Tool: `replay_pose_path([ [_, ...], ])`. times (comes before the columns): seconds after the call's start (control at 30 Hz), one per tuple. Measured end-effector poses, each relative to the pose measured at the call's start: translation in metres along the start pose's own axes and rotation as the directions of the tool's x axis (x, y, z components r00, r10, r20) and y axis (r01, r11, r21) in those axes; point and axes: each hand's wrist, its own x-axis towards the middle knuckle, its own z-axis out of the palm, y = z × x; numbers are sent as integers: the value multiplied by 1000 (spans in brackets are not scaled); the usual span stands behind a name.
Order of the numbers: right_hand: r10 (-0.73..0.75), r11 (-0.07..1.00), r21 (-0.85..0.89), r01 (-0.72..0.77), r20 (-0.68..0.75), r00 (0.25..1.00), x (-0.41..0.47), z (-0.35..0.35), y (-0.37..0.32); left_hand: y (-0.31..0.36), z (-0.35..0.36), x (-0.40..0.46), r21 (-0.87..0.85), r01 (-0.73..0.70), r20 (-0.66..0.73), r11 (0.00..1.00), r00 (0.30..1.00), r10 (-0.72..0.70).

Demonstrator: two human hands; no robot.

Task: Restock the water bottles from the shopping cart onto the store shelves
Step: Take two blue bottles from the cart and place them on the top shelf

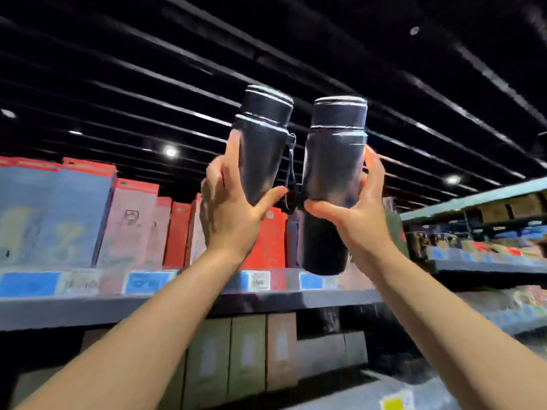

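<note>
Two dark water bottles are held up at the centre of the frame, above the upper shelf [177, 309] with its boxes. The left bottle [262, 149] is clamped by the left hand [233, 214], fingers curled round it; the right bottle [331, 184] is gripped likewise by the right hand [358, 214]. A dangling strap [291, 170] between the bottles could be snagged, or a bottle knocked against the boxes [266, 241] and dropped. Shelf-edge labels [259, 281] are too blurred to be read.
</note>
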Motion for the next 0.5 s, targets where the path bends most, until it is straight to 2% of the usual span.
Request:
replay_pose_path([
  [0.1,-3,998,60,1,37,999,26,1,60,-16,42,-2,74,-26,-7,997,1000,26],
  [0.2,40,990,133,-44,35,999,49,0,118,-29,82,-4,120,22,-12,993,1000,-20],
  [0.33,96,970,209,-120,123,988,66,-2,177,-46,122,-9,193,163,-2,968,986,-166],
  [0.43,160,958,185,-218,286,945,67,-3,207,-56,139,-16,248,274,-14,929,960,-279],
  [0.5,191,957,147,-251,333,923,64,0,223,-63,146,-20,285,360,-34,888,930,-366],
])
